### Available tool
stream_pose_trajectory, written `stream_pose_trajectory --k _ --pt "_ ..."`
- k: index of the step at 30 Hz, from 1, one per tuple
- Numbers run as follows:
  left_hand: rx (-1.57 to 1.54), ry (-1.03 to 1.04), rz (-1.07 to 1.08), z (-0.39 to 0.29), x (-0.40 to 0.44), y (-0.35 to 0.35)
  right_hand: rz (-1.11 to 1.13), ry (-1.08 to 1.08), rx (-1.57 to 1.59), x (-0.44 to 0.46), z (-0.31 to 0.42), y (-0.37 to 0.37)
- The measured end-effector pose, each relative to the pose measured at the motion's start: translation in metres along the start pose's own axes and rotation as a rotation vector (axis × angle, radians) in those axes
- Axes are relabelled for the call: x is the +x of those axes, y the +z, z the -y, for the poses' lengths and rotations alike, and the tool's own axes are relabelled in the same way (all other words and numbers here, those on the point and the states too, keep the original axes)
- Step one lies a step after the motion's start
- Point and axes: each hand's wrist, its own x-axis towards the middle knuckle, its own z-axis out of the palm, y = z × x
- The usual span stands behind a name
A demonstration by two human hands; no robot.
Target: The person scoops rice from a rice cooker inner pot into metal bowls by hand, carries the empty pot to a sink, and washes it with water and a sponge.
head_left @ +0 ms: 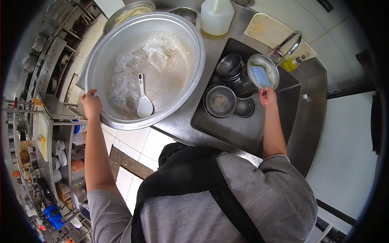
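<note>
My left hand (92, 105) grips the left rim of a large metal basin (178, 115), fingers hooked over its edge. Inside the basin lie a white rice paddle (144, 106) and crumpled clear plastic bags (156, 52). Over the sink, my right hand (268, 97) is closed on the near edge of a small round metal bowl (276, 75). A light blue sponge (261, 76) rests in this bowl among suds. Stacked dark bowls (229, 65) and a wider metal bowl (220, 101) sit just left of it in the sink.
The sink (251, 133) has a curved faucet (293, 44) at its back. Behind stand a white cutting board (269, 28), a yellow soap bottle (290, 64) and a plastic jug (217, 16). Shelves with containers (56, 158) are at left.
</note>
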Motion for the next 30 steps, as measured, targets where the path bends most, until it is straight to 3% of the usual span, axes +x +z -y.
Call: stream_pose_trajectory --k 30 --pt "0.052 -0.062 0.035 -0.003 0.000 -0.001 -0.074 0.016 -0.116 -0.037 0.008 -0.012"
